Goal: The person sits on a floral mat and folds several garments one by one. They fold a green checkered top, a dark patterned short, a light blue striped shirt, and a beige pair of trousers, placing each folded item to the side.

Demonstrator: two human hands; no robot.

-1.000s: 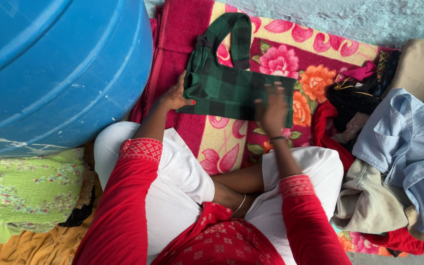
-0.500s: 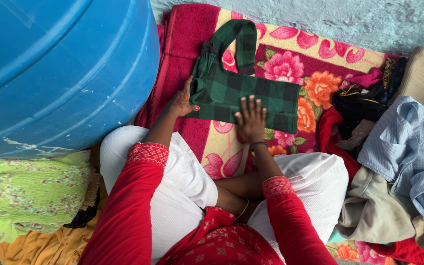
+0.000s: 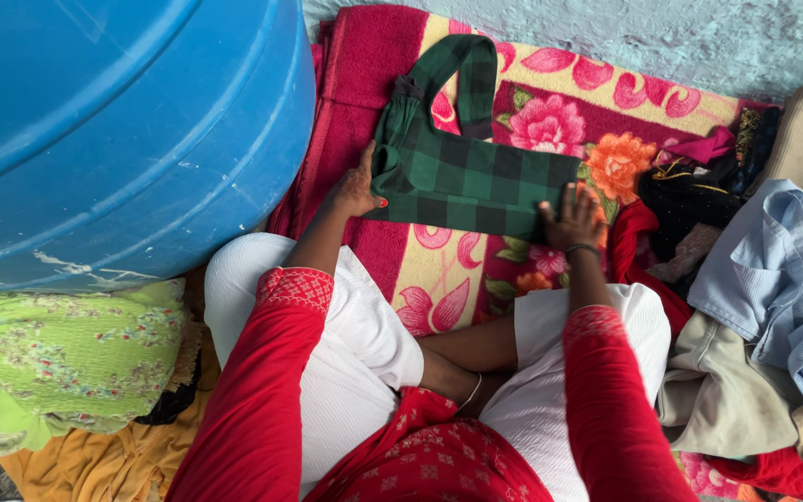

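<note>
Your left hand [image 3: 357, 193] lies flat, fingers together, on the left end of the folded green checked garment [image 3: 471, 177], which rests on the floral blanket [image 3: 550, 79] beside the blue barrel [image 3: 123, 130]. Your right hand [image 3: 571, 221] presses the garment's right end, fingers spread; its 1 sleeve loops upward.

surface: floral blanket [image 3: 439, 279], red, cream and pink, spread on pale floor [image 3: 662, 37] | centre: folded green checked garment [image 3: 467, 172] | right: heap of clothes [image 3: 755, 279] | left: blue drum [image 3: 113, 130] | near left: green floral cloth [image 3: 58, 353]
</note>
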